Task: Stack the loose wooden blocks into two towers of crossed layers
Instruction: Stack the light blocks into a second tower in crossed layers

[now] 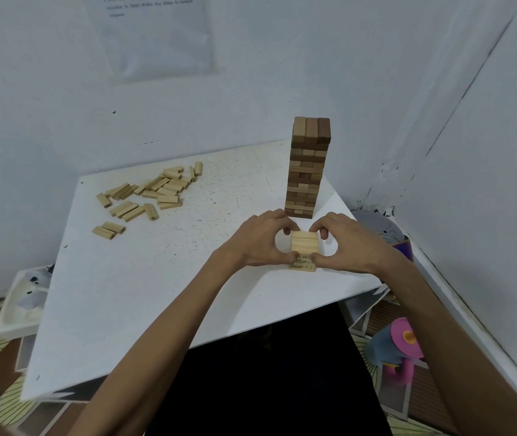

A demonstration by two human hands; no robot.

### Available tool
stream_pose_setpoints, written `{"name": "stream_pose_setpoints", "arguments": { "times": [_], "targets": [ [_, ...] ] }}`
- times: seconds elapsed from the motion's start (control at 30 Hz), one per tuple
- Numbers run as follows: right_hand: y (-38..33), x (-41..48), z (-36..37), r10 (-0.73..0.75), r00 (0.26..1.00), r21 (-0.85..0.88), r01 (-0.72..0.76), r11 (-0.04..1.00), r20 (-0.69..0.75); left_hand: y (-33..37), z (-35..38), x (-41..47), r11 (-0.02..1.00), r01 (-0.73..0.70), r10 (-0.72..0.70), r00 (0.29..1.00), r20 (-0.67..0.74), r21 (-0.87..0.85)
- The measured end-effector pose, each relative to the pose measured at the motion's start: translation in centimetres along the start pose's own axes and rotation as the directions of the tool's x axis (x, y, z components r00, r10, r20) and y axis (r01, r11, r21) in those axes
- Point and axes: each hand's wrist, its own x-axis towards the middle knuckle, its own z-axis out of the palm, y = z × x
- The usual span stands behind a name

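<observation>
A tall tower of crossed brown wooden blocks (306,171) stands at the back right of the white table (143,297). In front of it sits a short stack of pale blocks (304,247), a few layers high. My left hand (257,240) grips the short stack from its left side, thumb at the near corner and fingers at the far corner. My right hand (348,243) grips it the same way from the right. A loose pile of several pale blocks (150,196) lies spread over the table's far left.
White walls close the table in behind and to the right. A white tray (21,303) sits on the floor at the left. At the lower right a blue and pink toy (395,347) stands on the floor. A grey object (376,225) lies behind my right hand.
</observation>
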Motion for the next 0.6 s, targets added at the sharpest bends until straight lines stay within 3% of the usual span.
{"name": "stream_pose_setpoints", "arguments": {
  "times": [0.6],
  "targets": [
    [0.23,-0.02,0.31,0.015,1.000,0.027,-0.016,1.000,0.016,-0.37,0.56,0.16,0.996,0.027,-0.025,0.999,0.021,-0.088]
  ]
}}
